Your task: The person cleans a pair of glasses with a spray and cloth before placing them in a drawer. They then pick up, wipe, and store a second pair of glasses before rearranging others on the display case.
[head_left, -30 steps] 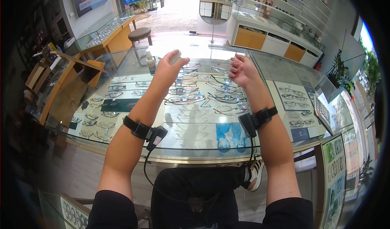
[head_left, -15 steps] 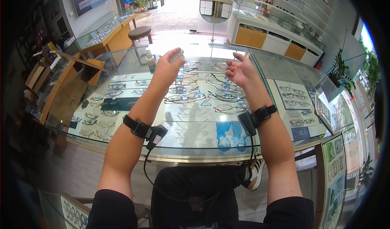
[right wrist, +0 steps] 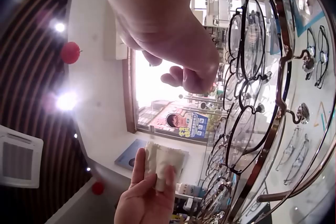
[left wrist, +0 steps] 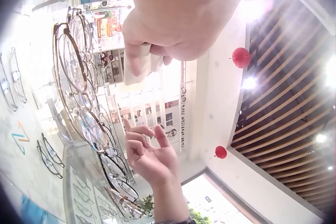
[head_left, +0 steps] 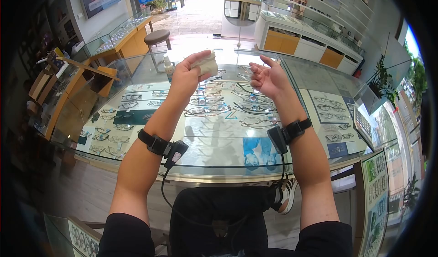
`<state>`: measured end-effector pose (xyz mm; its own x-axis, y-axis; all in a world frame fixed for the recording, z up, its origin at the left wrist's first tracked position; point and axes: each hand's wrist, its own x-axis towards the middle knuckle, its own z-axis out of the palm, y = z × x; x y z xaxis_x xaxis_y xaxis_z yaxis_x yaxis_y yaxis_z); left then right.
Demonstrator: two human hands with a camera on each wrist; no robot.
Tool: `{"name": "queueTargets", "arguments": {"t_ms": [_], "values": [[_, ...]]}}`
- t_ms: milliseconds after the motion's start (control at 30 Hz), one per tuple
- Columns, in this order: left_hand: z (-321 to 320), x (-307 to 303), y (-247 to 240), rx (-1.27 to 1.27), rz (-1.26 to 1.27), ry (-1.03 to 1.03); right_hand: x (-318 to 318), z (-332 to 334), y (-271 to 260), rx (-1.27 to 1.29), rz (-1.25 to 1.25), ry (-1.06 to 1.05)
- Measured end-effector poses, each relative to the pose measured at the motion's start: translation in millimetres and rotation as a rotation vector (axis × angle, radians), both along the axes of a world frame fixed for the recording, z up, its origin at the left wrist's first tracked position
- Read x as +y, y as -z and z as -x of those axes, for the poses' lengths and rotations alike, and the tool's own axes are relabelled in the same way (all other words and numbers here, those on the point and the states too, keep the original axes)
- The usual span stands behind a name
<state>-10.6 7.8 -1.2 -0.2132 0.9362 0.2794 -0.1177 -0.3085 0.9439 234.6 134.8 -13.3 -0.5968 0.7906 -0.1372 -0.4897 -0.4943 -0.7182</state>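
My left hand (head_left: 186,77) pinches a folded cream-white cloth (head_left: 207,64) between thumb and fingers, above the far part of the glass counter. The right wrist view shows the cloth (right wrist: 164,163) standing up from that hand's fingers. To its right, my right hand (head_left: 273,79) hangs palm turned inward with fingers loosely bent and nothing between them. Rows of eyeglasses (head_left: 207,109) lie on the counter under and between the hands, with more eyeglasses (head_left: 253,109) below the right hand. A small spray bottle (head_left: 168,65) stands just beyond the left wrist.
Inside the glass counter (head_left: 214,159) lie more frames (head_left: 329,105) and a blue picture card (head_left: 260,154). A calculator-like device (head_left: 362,124) sits at the right. Beyond are a round stool (head_left: 156,38), a mirror (head_left: 240,6) and other display cases (head_left: 116,33).
My left hand has turned, bringing the cloth up and to the right, so more of it shows. My right hand's fingers have uncurled somewhat and moved slightly inward.
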Motion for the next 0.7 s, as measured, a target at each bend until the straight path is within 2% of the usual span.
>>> {"name": "queueTargets", "arguments": {"t_ms": [233,367,500,567,600,667,700], "values": [[9,4,3,-0.009,-0.030,0.019,-18,7,-15,-0.004,-0.078,-0.030],[21,9,6,0.057,-0.057,0.054,-55,13,-49,-0.068,-0.345,-0.027],[39,15,-1,0.147,-0.051,0.013,-102,5,-81,-0.304,-0.627,0.051],[36,6,-15,0.183,-0.071,0.047,-122,-14,-88,-0.409,-0.725,-0.006],[34,3,-19,0.178,-0.078,0.049,-134,-22,-90,-0.416,-0.731,-0.003],[25,-20,-30,0.213,-0.097,0.094,-164,-38,-86,-0.631,-0.891,0.028],[23,-31,-32,0.207,-0.093,0.093,-176,-48,-80,-0.636,-0.888,0.023]]}}
